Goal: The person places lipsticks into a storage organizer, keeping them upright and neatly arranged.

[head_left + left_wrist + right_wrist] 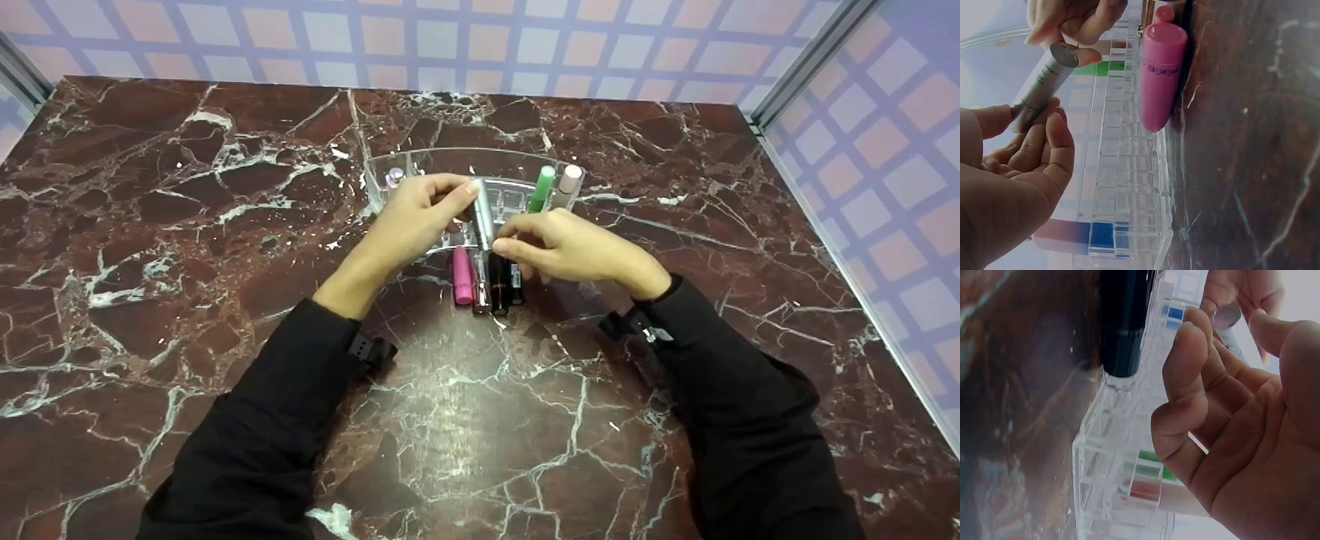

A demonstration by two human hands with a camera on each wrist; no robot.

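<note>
A silver, lipstick-like tube (pixel 482 214) leans over the middle of a clear tiered organizer (pixel 457 152). My left hand (pixel 409 214) pinches its upper end between thumb and fingers. At its lower end is my right hand (pixel 577 244), with loosely bent fingers and the thumb tip right beside the tube. In the right wrist view the tube's round end (pixel 1227 316) shows beyond a gap between right thumb and fingers. Below the hands, a pink tube (pixel 1162 79) marked with lettering stands in the front row, beside a clear-ended tube (pixel 481 289) and black tubes (pixel 499 285).
Green (pixel 541 187) and pale pink (pixel 568 184) tubes stand at the organizer's right end. A pink and blue tube (pixel 1067 236) stands at its left end. Everything rests on a dark red marbled table (pixel 450 420), with a checkered wall panel (pixel 450 45) behind.
</note>
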